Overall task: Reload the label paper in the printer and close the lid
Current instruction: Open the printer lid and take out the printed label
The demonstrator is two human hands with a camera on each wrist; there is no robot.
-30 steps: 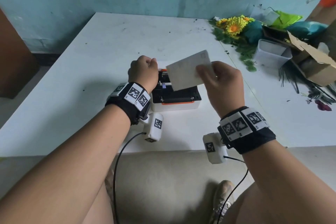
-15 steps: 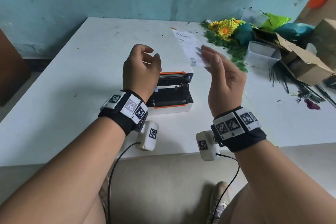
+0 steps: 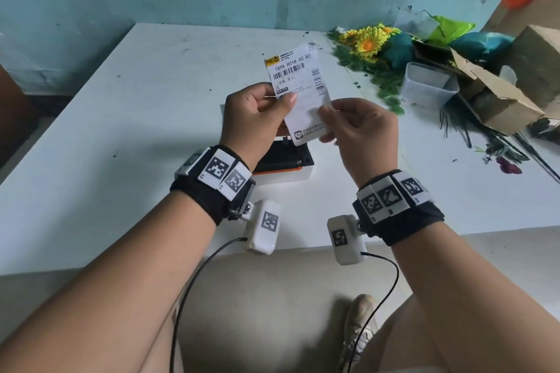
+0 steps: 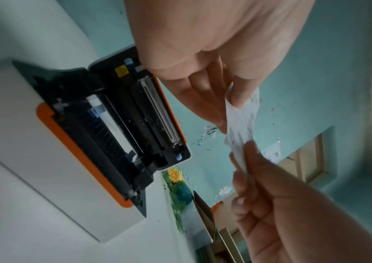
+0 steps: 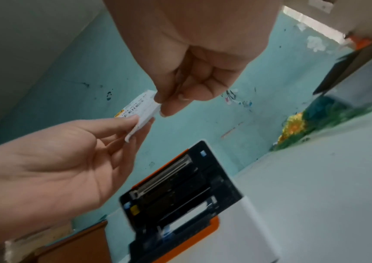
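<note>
- White label paper (image 3: 298, 91), printed with barcodes, is held upright in the air above the printer (image 3: 283, 165), between both hands.
- The left hand (image 3: 254, 118) pinches its left edge, thumb on the printed face and the other fingers behind.
- The right hand (image 3: 362, 130) pinches the lower right edge between thumb and curled fingers.
- The printer sits on the white table (image 3: 121, 118), just in front of the person; its orange-trimmed lid (image 4: 157, 110) stands raised, and the black interior is exposed.
- Further right on the table lie yellow artificial flowers (image 3: 368, 39), a clear plastic tub (image 3: 428, 86) and a torn cardboard box (image 3: 497, 100).
</note>
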